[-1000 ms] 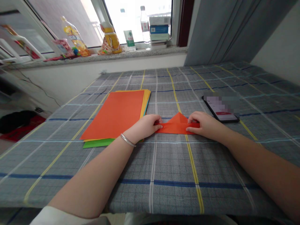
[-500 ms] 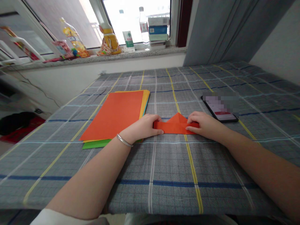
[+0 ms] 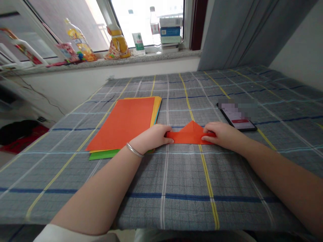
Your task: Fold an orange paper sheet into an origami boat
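A folded sheet of orange paper (image 3: 188, 136) lies on the checked cloth in front of me, a flat band along its near side and a triangular peak pointing away. My left hand (image 3: 159, 135) pinches its left end between thumb and fingers. At the right end, my right hand (image 3: 219, 135) grips the band, thumb on top near the edge and fingers curled behind. The fingertips partly cover both ends of the paper. A silver bracelet (image 3: 134, 150) circles my left wrist.
A stack of coloured paper (image 3: 126, 121), orange on top, lies left of my hands. Beyond my right hand rests a phone (image 3: 238, 119), its screen partly blurred. Bottles and boxes (image 3: 171, 32) line the windowsill (image 3: 98, 63) at the back. A grey curtain (image 3: 234, 33) hangs at right.
My left thumb has shifted slightly left along the paper, and my right hand has moved a touch to the right. Both hands keep hold of the folded paper.
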The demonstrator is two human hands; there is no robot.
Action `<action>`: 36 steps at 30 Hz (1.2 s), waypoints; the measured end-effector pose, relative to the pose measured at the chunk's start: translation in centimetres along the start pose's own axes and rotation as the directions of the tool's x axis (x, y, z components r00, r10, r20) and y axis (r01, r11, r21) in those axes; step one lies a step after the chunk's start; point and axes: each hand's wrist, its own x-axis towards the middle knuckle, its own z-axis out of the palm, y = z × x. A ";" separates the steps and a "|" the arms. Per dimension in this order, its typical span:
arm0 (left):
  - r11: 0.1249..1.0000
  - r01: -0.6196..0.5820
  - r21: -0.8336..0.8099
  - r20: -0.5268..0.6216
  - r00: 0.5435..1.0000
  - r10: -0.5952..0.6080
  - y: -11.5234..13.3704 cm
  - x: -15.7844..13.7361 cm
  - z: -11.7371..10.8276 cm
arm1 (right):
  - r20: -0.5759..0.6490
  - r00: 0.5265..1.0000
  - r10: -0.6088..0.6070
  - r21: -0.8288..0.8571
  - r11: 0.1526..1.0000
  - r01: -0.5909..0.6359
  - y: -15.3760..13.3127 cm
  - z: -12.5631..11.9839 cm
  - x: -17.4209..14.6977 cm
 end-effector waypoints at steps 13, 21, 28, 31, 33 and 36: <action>0.930 -0.331 0.159 -0.179 0.917 0.357 2.2 0.2 2.1 | 0.005 0.989 0.151 0.209 0.967 -0.148 2.5 -1.3 -0.9; 0.926 -0.346 0.154 -0.200 0.906 0.372 2.6 0.8 3.0 | 0.007 0.986 0.168 0.210 0.964 -0.165 1.0 -1.5 -1.0; 0.957 -0.255 0.137 -0.239 0.929 0.282 2.9 0.6 3.0 | -0.027 0.998 0.058 0.091 0.994 -0.055 0.4 -1.4 -1.0; 0.967 -0.197 0.162 -0.258 0.937 0.234 3.1 0.4 2.9 | -0.024 1.000 0.002 0.026 1.000 -0.002 0.4 -1.1 -1.1; 0.979 -0.114 0.168 -0.277 0.948 0.157 3.1 0.3 2.9 | -0.034 0.999 0.021 0.021 1.000 -0.020 0.4 -0.9 -1.1; 0.994 0.005 0.111 -0.265 0.964 0.024 2.9 0.4 2.8 | -0.055 0.995 0.089 0.060 0.995 -0.085 0.3 -0.7 -1.0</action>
